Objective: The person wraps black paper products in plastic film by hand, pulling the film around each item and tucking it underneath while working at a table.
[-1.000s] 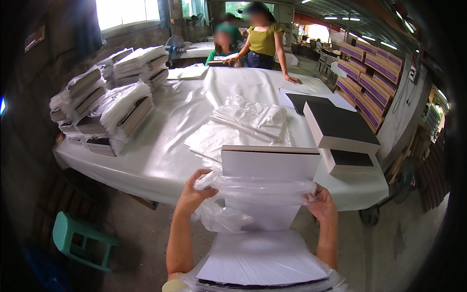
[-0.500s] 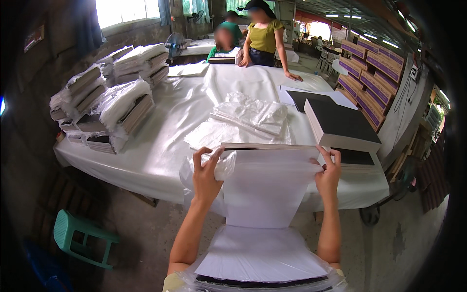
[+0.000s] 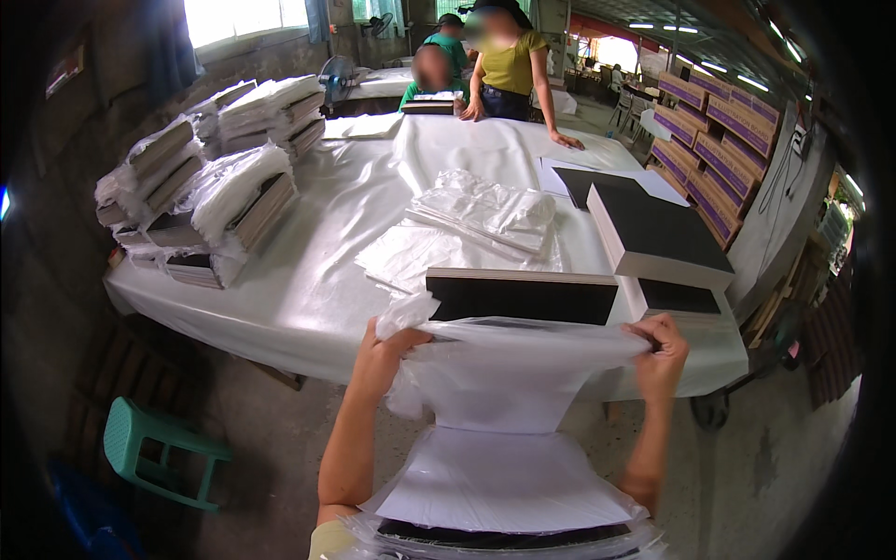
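A stack of black boards with pale edges [image 3: 523,297] stands on edge in front of me, its upper part bare and its lower part inside a clear plastic bag [image 3: 504,373]. My left hand [image 3: 387,353] is closed on the bag's bunched rim at the left corner. At the opposite corner my right hand [image 3: 661,350] pinches the rim, slightly blurred. Between my hands the bag's mouth stretches across the boards. A white sheet shows through the plastic. Below, nearest my body, lies another plastic-wrapped stack [image 3: 509,485] with a white top and dark boards beneath.
Flat plastic bags [image 3: 481,219] lie mid-table. Thick black-topped board stacks [image 3: 663,224] sit at right, wrapped stacks [image 3: 215,201] at left. Brown and purple cartons [image 3: 719,140] are piled beyond. A green stool [image 3: 159,453] stands on the floor. Two people are at the far edge, another behind.
The bag's rim has come down toward me, baring the black face of the boards. My hands have moved lower and slightly apart, from the top corners to the bag's rim.
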Available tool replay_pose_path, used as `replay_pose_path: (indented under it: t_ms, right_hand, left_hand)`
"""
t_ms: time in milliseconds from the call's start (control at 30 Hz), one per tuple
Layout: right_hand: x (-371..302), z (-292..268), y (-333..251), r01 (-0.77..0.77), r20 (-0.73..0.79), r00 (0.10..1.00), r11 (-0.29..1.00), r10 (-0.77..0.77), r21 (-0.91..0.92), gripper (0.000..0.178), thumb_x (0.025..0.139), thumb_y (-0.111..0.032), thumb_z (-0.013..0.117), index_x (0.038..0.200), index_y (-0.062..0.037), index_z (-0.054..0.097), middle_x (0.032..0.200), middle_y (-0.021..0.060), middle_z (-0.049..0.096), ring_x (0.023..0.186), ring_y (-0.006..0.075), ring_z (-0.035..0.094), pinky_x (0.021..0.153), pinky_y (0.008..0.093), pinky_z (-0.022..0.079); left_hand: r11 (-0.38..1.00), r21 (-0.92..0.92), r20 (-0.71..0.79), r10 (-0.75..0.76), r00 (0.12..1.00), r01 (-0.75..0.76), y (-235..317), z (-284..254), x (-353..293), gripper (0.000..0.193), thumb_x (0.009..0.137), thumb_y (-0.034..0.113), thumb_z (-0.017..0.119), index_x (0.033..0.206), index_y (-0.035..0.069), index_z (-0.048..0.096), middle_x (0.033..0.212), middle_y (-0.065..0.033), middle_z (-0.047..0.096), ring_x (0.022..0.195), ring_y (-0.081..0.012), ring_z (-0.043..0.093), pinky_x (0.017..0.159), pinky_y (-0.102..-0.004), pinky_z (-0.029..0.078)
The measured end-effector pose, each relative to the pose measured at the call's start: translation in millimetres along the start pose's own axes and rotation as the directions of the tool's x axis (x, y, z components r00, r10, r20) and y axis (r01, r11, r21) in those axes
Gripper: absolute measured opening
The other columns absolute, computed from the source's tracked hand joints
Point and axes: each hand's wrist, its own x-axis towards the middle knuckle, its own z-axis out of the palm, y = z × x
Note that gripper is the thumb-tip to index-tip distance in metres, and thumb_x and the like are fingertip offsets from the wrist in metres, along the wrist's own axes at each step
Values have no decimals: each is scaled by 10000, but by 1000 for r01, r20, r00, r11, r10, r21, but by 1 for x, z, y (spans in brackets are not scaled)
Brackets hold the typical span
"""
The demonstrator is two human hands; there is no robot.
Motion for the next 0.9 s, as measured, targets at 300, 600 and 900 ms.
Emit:
replay_pose_path:
  t_ms: [300, 600, 900]
  right_hand:
    - [-20, -24, -5, -605, 479, 782, 304, 399, 736, 432, 646, 39, 570, 1065, -16, 484, 764, 32, 569, 718, 117, 569, 703, 252, 459]
    - [-114, -10, 104, -728, 387, 648, 383, 656, 569, 491, 700, -8, 583, 1163, -21, 421, 993, 72, 555, 841, 147, 549, 670, 253, 439]
    - [-160, 1, 115, -651, 451, 755, 624, 476, 432, 333, 754, -77, 549, 1081, -48, 492, 910, 40, 551, 735, 141, 538, 614, 243, 425]
  left_hand:
    - [851, -357, 335, -267, 903, 384, -23, 10, 2, 600, 740, 160, 632, 1265, 26, 372, 1014, -79, 568, 849, -145, 550, 660, -275, 445]
    - [752, -342, 431, -407, 806, 563, -135, 14, -25, 186, 796, 119, 508, 967, 51, 530, 772, -27, 519, 585, -101, 446, 450, -231, 332]
    - [497, -144, 237, -822, 517, 856, -197, 28, -88, 247, 844, 181, 499, 1033, 22, 500, 762, -66, 553, 569, -152, 503, 479, -289, 394]
